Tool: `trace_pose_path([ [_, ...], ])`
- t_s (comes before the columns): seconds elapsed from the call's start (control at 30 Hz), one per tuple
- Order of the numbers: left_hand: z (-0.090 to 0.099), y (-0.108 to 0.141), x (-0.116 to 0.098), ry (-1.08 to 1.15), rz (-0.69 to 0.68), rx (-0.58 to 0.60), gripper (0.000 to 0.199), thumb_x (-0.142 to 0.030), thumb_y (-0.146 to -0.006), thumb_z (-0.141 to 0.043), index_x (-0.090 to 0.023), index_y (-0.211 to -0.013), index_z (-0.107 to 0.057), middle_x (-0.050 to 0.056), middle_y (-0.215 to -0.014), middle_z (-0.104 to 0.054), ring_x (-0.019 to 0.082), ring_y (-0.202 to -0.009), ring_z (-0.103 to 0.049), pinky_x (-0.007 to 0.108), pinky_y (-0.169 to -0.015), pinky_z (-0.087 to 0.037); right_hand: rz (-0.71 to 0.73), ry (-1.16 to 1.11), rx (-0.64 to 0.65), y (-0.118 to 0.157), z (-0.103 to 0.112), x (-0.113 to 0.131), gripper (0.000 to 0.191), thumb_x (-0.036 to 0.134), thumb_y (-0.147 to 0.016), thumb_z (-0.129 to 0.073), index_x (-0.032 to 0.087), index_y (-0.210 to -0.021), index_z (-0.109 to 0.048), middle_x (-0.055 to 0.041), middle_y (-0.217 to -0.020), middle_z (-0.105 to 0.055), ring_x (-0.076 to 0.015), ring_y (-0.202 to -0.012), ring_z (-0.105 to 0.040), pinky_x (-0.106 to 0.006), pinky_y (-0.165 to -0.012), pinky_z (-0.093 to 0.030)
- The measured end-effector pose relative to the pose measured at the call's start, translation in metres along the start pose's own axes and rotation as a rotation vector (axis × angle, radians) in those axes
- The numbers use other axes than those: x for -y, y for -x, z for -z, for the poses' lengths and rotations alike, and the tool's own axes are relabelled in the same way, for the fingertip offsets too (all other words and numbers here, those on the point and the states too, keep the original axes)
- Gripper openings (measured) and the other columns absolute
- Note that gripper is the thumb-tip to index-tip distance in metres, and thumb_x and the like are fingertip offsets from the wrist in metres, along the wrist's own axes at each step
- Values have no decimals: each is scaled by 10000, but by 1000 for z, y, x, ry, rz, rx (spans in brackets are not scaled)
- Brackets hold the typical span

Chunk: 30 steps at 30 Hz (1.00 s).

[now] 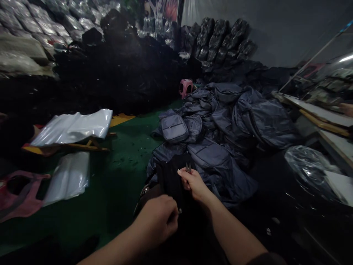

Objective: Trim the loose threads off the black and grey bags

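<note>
A black bag (172, 173) lies in front of me, its lower part lost in the dark. My right hand (194, 182) is closed around small thread snips (188, 168), blades pointing up and away. Its thumb and forefinger pinch at the bag's black fabric. Lower and to the left, my left hand (162, 217) is curled closed against the bag, and whatever its fingers grip is hidden. A small shiny spot, perhaps a zipper pull, shows beside its fingertips. Just beyond both hands lie dark grey-blue backpacks (209, 152) in a loose heap.
Clear plastic bags (74, 127) rest on a low wooden stand at left, with more plastic sheets (68, 176) below. Pink stools (20, 195) stand at left and further back. Behind is a large black pile (118, 70). Another person's hand (346, 109) shows at far right.
</note>
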State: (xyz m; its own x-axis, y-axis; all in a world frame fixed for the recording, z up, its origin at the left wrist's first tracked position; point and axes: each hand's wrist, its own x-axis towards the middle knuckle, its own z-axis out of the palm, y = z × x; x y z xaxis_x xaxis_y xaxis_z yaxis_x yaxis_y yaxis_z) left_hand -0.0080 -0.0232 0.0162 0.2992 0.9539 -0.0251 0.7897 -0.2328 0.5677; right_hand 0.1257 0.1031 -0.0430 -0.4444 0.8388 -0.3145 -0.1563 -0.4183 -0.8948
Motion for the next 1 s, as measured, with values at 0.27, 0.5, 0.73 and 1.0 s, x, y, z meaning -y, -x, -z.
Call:
trace_pose_path([
  [0.27, -29, 11, -37, -97, -62, 373, 79, -197, -717, -570, -168, -732, -642, 63, -808, -681, 214, -736, -613, 294, -648, -450, 3, 38, 0, 3, -2, -1, 331, 404, -623, -736, 170, -716, -521, 112, -423, -368, -33, -317, -247, -168, -317, -140],
  [0.5, 5, -17, 3, 537, 40, 27, 247, -416, -790, -555, -215, -742, -690, 0, -745, -675, 138, -708, -601, 220, -687, -433, 15, 94, -1, 9, 5, 4, 355, 450, -639, -715, 177, -737, -511, 114, -436, -342, -41, -337, -235, -172, -327, -139],
  [0.73, 23, -89, 107, 791, 586, -398, 542, -654, -715, -472, -148, -809, -643, 103, -872, -684, 269, -935, -592, 351, -807, -443, 94, 187, -24, 26, -8, 9, 307, 418, -693, -691, 175, -726, -506, 104, -466, -320, -52, -396, -227, -190, -383, -155],
  [1.0, 18, -102, 103, 990, 563, -11, 514, -662, -658, -568, -155, -611, -641, 60, -552, -666, 251, -632, -634, 315, -607, -476, 239, 363, -20, 42, -7, 14, 216, 347, -738, -650, 177, -693, -525, 56, -580, -422, -90, -539, -338, -205, -493, -272],
])
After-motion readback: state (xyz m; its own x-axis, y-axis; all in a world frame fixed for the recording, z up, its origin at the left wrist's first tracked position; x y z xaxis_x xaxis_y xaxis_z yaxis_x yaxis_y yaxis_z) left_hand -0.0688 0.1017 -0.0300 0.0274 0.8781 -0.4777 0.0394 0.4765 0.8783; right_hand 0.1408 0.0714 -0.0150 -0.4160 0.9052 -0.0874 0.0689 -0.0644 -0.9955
